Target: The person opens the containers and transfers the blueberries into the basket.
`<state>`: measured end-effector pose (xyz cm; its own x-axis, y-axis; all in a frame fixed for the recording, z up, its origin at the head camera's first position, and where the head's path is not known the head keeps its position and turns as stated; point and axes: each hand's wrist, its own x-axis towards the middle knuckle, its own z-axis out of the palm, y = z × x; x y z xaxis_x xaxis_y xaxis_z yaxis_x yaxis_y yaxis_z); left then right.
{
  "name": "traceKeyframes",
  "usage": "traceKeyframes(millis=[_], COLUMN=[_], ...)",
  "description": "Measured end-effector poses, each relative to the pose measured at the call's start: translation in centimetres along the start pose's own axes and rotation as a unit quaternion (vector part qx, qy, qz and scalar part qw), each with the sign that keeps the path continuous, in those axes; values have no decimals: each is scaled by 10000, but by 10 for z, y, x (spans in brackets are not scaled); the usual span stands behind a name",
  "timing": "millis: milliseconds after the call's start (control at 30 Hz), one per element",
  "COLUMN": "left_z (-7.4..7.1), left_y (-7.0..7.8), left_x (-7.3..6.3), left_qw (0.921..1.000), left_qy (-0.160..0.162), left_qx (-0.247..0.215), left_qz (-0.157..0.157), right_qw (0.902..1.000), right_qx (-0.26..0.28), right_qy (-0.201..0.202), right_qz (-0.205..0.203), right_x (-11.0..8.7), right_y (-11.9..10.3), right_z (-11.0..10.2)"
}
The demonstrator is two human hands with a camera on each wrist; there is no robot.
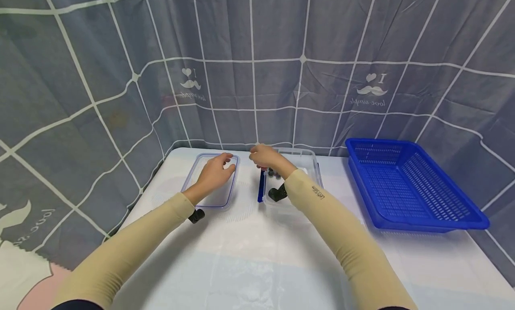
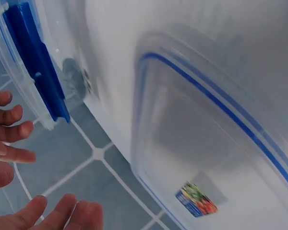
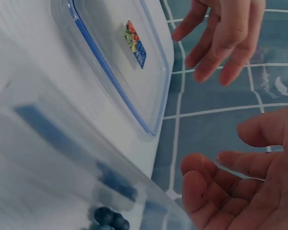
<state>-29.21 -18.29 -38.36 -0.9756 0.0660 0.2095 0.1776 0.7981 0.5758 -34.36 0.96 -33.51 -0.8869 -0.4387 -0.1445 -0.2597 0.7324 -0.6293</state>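
A clear lid with a blue seal (image 1: 213, 185) lies on the table at the left. My left hand (image 1: 215, 171) hovers over its right side, fingers apart and holding nothing. To the right stands a clear plastic box (image 1: 310, 156) with a blue side flap (image 1: 261, 186) hanging down its left side. Several dark round berries (image 3: 108, 218) sit inside, near the left wall. My right hand (image 1: 266, 156) is above the box's far left corner. In the right wrist view, the fingers of the right hand (image 3: 240, 187) curl loosely around nothing visible.
A blue slotted plastic basket (image 1: 418, 189) stands on the right of the table. The white-covered table (image 1: 241, 265) reaches back to a grey curtain (image 1: 277, 86) with white grid lines. A small fruit-printed label (image 2: 197, 199) shows on the lid.
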Motion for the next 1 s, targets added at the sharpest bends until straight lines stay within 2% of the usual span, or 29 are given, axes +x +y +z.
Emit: traceKeyframes(millis=[200, 433, 567, 667, 1000], left_z=[5, 12, 20, 28, 54], left_y=[14, 32, 40, 43, 49], left_x=[-6, -13, -17, -20, -29], left_qw=[9998, 9991, 9982, 9970, 9924], left_qy=[-91, -151, -194, -257, -499], left_qx=[-161, -342, -447, -581, -823], left_qz=[52, 220, 339, 432, 761], right_qw=[9998, 9988, 9985, 9981, 9957], right_qx=[108, -96, 86, 287, 367], right_qy=[164, 467, 535, 548, 844], right_qz=[-42, -106, -69, -16, 99], right_x=[-15, -30, -39, -45, -65], right_y=[7, 21, 33, 43, 76], right_z=[-16, -31, -36, -39, -50])
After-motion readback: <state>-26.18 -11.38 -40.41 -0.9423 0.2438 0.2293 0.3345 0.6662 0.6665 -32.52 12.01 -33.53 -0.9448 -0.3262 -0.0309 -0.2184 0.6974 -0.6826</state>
